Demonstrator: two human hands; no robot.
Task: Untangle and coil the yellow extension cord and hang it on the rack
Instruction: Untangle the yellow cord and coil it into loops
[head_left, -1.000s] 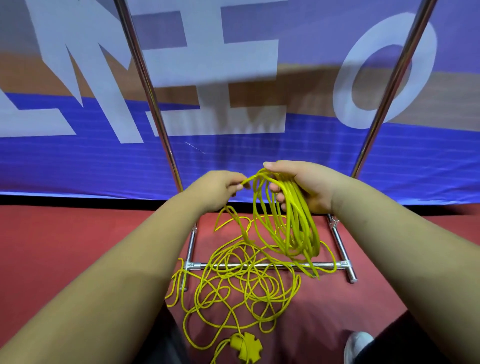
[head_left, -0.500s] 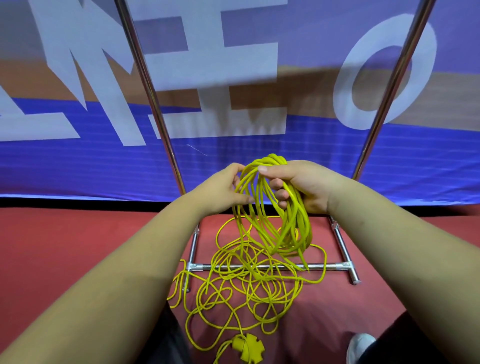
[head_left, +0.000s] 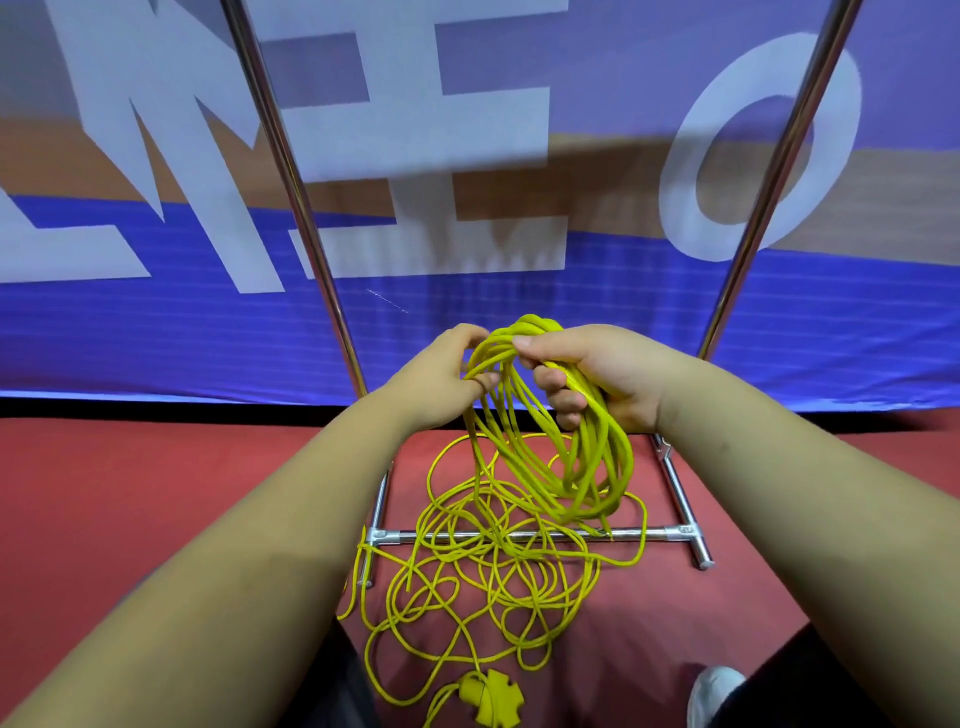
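Backdrop: blue and purple banner (head_left: 156, 332) with large pale letters and a tan band, hanging close behind the rack.
Floor: red carpet (head_left: 130, 493), meeting the banner at a dark strip.
Rack: polished metal frame; left upright (head_left: 291, 197) and right upright (head_left: 779, 156) lean out of the top of the view; base crossbar (head_left: 660, 531) lies on the carpet between two short feet. The rack's upper part is out of view.
Yellow extension cord (head_left: 597, 452): partly gathered. Several loops hang as a bundle from the hands, in front of the rack and above its base, and nothing hangs on the visible part of the rack.
Loose tangle (head_left: 488, 566): the rest of the cord lies in disordered overlapping loops on the carpet, crossing over the base crossbar and spreading toward the person.
Socket end (head_left: 491, 701): yellow, cross-shaped, on the carpet at the near edge of the tangle.
Right grip (head_left: 597, 374): clenched round the top of the hanging bundle, thumb over the strands, fingers curled beneath.
Left grip (head_left: 441, 374): pinching strands at the left side of the bundle's top between thumb and curled fingers, just beside the right grip.
Forearms: bare, both reaching forward from the lower corners.
Footwear: white shoe (head_left: 714, 691) on the carpet at lower right.
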